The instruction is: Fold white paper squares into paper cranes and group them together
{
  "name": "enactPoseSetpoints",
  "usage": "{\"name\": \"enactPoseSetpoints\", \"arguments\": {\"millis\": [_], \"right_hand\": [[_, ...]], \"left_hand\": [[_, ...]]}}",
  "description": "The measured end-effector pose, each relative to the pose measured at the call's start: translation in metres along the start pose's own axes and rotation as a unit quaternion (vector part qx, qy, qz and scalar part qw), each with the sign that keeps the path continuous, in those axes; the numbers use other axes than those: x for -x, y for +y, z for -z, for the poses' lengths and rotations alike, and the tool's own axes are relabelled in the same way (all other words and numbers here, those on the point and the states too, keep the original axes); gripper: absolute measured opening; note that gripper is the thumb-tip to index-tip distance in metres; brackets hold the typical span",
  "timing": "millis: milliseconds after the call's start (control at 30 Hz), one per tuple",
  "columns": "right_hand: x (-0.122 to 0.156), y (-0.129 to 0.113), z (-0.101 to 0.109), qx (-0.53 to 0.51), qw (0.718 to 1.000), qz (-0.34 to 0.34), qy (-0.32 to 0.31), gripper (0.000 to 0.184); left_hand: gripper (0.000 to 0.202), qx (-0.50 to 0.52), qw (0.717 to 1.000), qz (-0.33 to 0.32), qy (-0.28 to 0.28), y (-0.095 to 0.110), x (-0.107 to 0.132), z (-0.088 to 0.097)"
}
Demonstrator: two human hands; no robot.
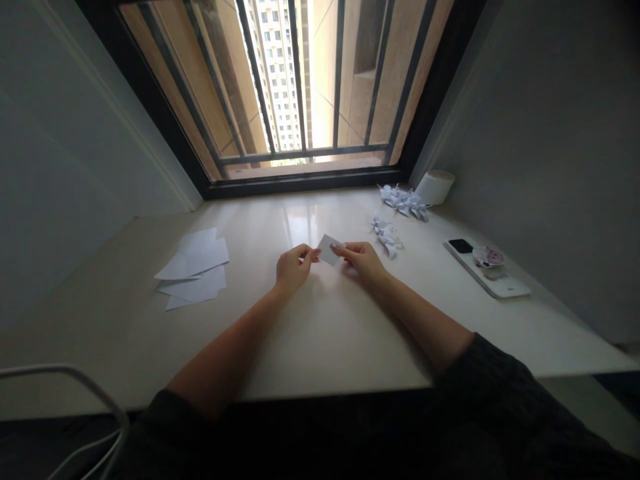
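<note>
A small square piece of white paper (328, 249) is held up between my two hands, just above the pale sill. My left hand (296, 268) pinches its left corner between thumb and fingers. On the opposite side, my right hand (364, 260) grips the right corner, with the thumb lying on the paper's face. Beyond my right hand lie folded white paper pieces (386, 239), and a larger cluster of similar folded pieces (404, 201) rests farther back. Off to the left, several loose white paper sheets (197, 263) overlap in a pile.
A white phone (510, 285) with a round grip on its back lies at the right. Near the window corner stands a white roll-like cylinder (436, 187). The barred window (300, 175) closes off the back. A pale cable (95, 387) loops over the sill's front left edge.
</note>
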State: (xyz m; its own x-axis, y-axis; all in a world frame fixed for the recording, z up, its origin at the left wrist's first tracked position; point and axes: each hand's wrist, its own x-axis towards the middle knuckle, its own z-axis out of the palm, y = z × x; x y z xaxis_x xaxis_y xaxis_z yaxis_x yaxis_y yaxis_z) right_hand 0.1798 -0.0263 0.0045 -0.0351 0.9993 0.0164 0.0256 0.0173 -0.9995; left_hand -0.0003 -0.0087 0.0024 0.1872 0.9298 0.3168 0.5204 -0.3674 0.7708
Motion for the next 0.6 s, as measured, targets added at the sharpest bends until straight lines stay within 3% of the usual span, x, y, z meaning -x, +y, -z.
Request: {"name": "enactPoseSetpoints", "arguments": {"millis": [267,600], "right_hand": [[-0.0024,-0.0028,0.001,0.007,1.0,0.009,-0.008,0.047],[-0.0043,-0.0003,0.0027,-0.003,0.992,0.037,0.124,0.037]], "left_hand": [[0.034,0.005,1.0,0.008,0.004,-0.0003,-0.0006,0.0003],[0.037,0.046,0.998,-0.004,-0.051,0.0043,0.0009,0.0006]]}}
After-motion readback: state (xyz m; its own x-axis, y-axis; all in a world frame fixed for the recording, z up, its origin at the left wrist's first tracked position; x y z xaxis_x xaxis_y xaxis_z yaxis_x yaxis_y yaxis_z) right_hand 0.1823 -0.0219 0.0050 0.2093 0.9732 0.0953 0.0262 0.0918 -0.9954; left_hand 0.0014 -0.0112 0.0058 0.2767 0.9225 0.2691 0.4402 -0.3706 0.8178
